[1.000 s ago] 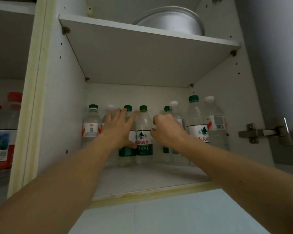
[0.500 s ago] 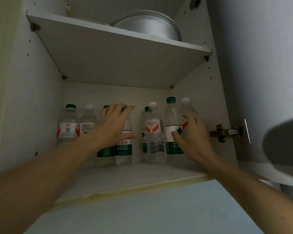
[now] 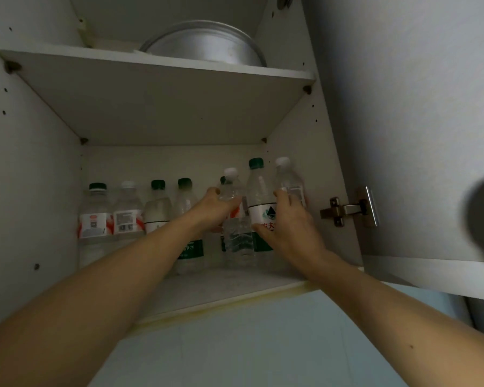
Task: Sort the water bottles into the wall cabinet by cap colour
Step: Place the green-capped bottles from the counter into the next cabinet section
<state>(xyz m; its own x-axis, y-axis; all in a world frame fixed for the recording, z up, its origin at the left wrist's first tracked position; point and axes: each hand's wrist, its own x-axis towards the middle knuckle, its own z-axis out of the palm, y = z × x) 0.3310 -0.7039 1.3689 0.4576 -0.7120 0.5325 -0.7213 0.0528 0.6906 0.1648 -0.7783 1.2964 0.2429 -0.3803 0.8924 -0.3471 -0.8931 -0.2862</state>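
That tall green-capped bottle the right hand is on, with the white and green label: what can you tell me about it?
The tall green-capped bottle is clear plastic, with a dark green screw cap and a white label bearing a green mountain mark above a green band. It stands upright on the lower cabinet shelf, toward the right side. The right hand curls round its label. A white-capped bottle stands close on its right, and another white-capped one, gripped by the left hand, on its left.
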